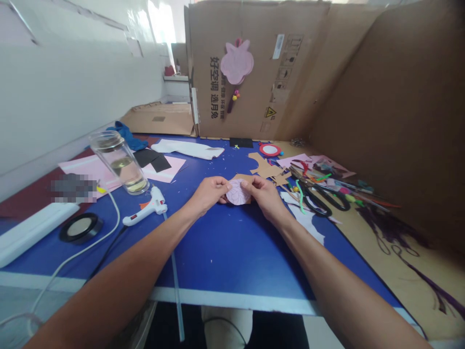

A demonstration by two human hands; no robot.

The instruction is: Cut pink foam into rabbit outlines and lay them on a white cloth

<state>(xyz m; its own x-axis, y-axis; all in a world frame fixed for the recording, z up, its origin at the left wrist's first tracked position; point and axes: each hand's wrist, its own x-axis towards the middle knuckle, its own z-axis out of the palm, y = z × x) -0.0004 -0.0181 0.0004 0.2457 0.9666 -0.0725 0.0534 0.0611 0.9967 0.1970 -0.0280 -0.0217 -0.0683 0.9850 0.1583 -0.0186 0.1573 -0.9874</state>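
Note:
Over the middle of the blue table, my left hand (211, 192) and my right hand (264, 192) pinch a small round pale-pink paper piece (238, 192) by its two sides. Dark curved lines, like a drawn pattern, cover its face. Behind its upper edge shows a brown cardboard piece (242, 176); whether the two are joined I cannot tell. Both thumbs lie on the front of the paper, and the other fingers are partly hidden behind it. Brown cardboard scraps (267, 167) lie just beyond my right hand.
A white glue gun (148, 206) with a long glue stick lies at left, near a glass jar (121, 165) of liquid and black tape (81, 228). Black-handled scissors (319, 198) lie right. A pink flower-shaped ornament (237, 63) hangs on the tall cardboard (301, 29).

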